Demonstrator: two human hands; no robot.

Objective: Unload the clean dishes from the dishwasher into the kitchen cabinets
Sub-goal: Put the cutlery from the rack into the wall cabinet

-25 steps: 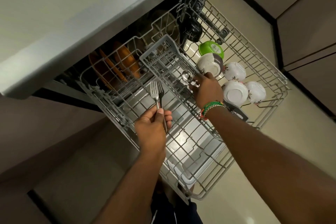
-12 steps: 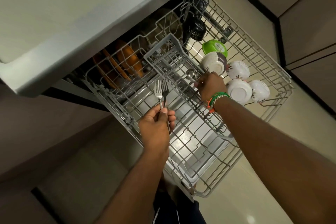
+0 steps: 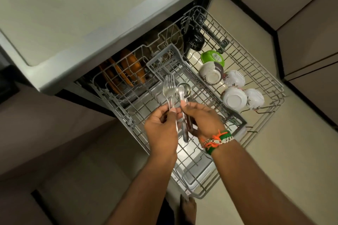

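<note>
Head view, looking down. Nearest the camera, a bare foot [image 3: 188, 208] stands on the pale floor [image 3: 274, 184] at the front edge of the pulled-out lower rack [image 3: 199, 175]. Above the rack, the two hands meet just beside each other. The left hand [image 3: 161, 129] grips two forks [image 3: 169, 87] by their handles, thumb pressed over them, tines pointing away from the person. The right hand [image 3: 203, 120], with orange, green and white bands [image 3: 216, 141] at the wrist, pinches a small steel measuring spoon [image 3: 183, 90] between thumb and fingertips, its round bowl up beside the fork tines; a darker handle hangs below the fingers, and whether it belongs to that spoon cannot be told.

Beyond the hands, a grey cutlery basket [image 3: 165, 58] sits across the middle of the rack. To its right, upturned bowls stand in a cluster: two white bowls [image 3: 233, 98] nearest, another white floral bowl [image 3: 235, 78] behind, then a grey-rimmed bowl [image 3: 210, 75], then a green bowl [image 3: 213, 57]. Farther still sits a black cup [image 3: 194, 41]. On the left, orange plates [image 3: 128, 71] stand on edge, partly under the counter [image 3: 82, 14], which overhangs the back of the rack. Cabinet fronts [image 3: 307, 23] line the far right.
</note>
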